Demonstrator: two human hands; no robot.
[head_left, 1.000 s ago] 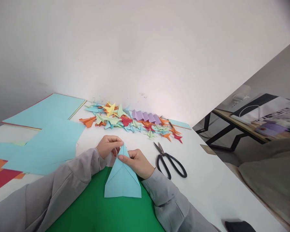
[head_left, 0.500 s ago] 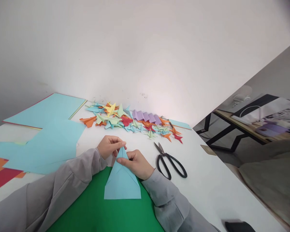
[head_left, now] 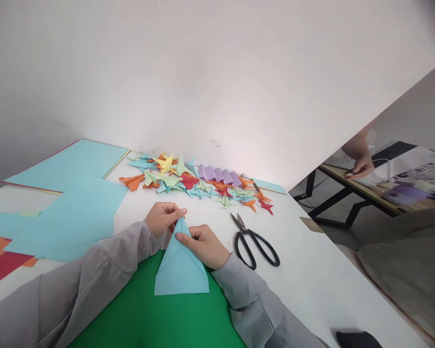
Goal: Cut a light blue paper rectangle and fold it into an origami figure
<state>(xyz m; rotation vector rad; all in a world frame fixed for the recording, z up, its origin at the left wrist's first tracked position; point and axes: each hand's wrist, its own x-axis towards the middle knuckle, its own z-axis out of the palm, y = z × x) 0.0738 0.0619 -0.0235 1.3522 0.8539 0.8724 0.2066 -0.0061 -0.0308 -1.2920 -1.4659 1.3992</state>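
From the head, one camera looks forward and down at nearby hands [head_left: 207, 245].

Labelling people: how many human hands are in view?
3: the left hand and right hand on the tapered light-blue paper, and another person's hand by the wooden-topped black-legged table. Others may be hidden.

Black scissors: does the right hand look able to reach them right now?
Probably yes: the scissors lie close beside the right hand with nothing on top, though that hand holds the folded blue paper.

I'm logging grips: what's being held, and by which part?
Folded blue paper: the left hand holds its top tip, the right hand its right edge just below.
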